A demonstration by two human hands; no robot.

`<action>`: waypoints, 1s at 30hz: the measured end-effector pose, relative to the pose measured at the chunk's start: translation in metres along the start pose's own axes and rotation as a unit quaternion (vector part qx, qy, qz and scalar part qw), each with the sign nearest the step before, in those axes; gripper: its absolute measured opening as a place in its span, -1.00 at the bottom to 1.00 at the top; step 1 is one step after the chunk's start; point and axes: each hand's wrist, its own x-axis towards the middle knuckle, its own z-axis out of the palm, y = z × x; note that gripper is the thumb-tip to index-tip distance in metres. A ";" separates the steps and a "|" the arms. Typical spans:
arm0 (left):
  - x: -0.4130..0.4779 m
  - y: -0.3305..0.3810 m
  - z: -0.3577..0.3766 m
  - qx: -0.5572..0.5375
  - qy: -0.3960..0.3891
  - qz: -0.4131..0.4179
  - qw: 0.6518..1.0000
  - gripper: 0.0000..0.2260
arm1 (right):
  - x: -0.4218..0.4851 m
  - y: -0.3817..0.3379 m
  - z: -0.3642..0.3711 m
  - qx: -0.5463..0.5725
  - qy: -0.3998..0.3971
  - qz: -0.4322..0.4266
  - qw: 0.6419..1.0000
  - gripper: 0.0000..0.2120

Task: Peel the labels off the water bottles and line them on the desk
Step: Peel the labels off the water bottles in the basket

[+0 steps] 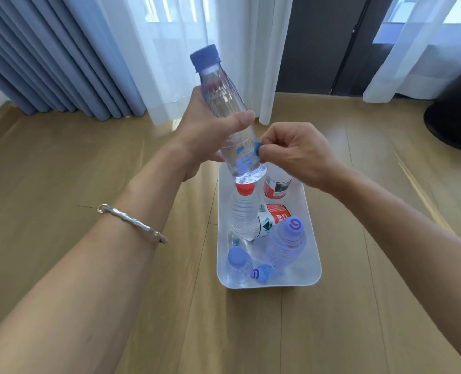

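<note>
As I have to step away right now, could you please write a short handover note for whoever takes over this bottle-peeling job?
Left hand grips the blue-capped bottle, tilted, above the white tray.
Right hand pinches a blue label scrap low on that bottle; other label bits are stuck there.
In the tray: red-capped bottle, purple-capped bottle, near-left bottle, red-labelled bottle at the far end, crumpled loose label at the near edge.
Done: held bottle mostly peeled.
Left: finish it, peel the red-labelled one, line them all up; no lined-up bottles are in view.
</note>
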 end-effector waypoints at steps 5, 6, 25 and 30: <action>-0.002 0.000 0.000 -0.034 -0.043 -0.016 0.998 -0.51 | 0.000 0.002 -0.019 0.084 -0.056 0.004 0.995 -0.92; -0.002 0.001 0.000 -0.049 -0.044 -0.021 0.998 -0.52 | 0.000 0.003 -0.022 0.100 -0.056 -0.001 0.993 -0.91; -0.005 0.002 0.014 0.004 0.100 0.038 0.994 -0.49 | -0.005 0.007 0.014 0.020 0.011 0.065 0.998 -0.68; -0.004 0.002 0.012 0.052 0.083 0.058 0.993 -0.48 | -0.008 0.006 0.013 -0.011 -0.022 0.032 0.999 -0.70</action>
